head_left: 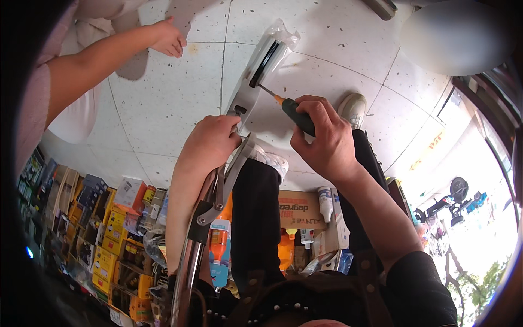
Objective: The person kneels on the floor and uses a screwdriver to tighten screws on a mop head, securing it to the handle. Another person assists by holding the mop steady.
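Observation:
A screwdriver with a dark green handle [298, 116] and an orange collar is gripped in my right hand [328, 136]. Its thin shaft points to the lower end of a black slot in a long silver metal part [245, 100]; whether the tip touches cannot be made out. Clear plastic film [283, 34] wraps the part's far end. My left hand [210, 143] is closed at its near end, fingers partly hidden. Below that hand, a flat hinged metal arm [235, 169] joins a shiny tube [188, 267] with a dark sleeve, running toward my left side.
Another person's arm and hand [168, 38] reach in from the left. Boxes and bottles crowd shelves [117, 234] at the lower left. A cardboard box [302, 210] lies behind my legs. My shoes rest on the pale tiled floor [180, 92]. A blurred pale round object [463, 35] is upper right.

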